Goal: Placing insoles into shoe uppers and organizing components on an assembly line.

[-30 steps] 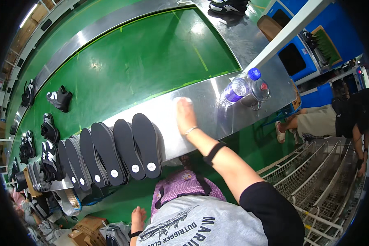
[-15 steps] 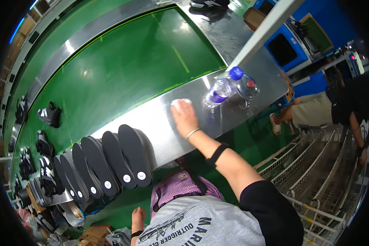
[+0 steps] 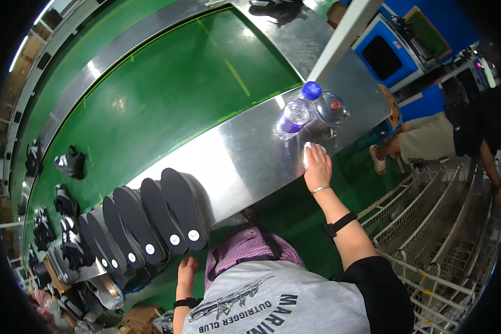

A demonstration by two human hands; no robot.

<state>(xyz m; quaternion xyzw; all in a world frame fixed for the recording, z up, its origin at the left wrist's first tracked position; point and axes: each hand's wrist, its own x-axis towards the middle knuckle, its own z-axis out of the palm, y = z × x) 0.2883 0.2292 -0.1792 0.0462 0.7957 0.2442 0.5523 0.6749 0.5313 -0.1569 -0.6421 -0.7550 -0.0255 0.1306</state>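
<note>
My right hand [image 3: 318,169] lies at the near edge of the steel tabletop, fingers pressed together over a small white wipe [image 3: 306,153]. The wipe is mostly hidden under the fingers; whether it is paper or cloth I cannot tell. Just beyond it stand a clear bottle with a purple label and blue cap [image 3: 295,116] and a larger clear jug with a red cap [image 3: 333,109]. My left hand [image 3: 187,269] hangs beside my body, off the table, its fingers loosely curled with nothing visible in them. Closest to it are the black insoles [image 3: 179,205], stacked in a leaning row.
A green conveyor belt [image 3: 167,94] curves beyond the steel table [image 3: 245,167]. Black-and-white shoes [image 3: 70,162] sit on its left part. A white post [image 3: 339,47] rises behind the bottles. Wire racks [image 3: 428,222] stand at right, with another person [image 3: 428,142] nearby.
My right hand has slid right and nearer along the steel with the white wipe, from left of the bottle to the table's near edge. The left hand has stayed low beside my body.
</note>
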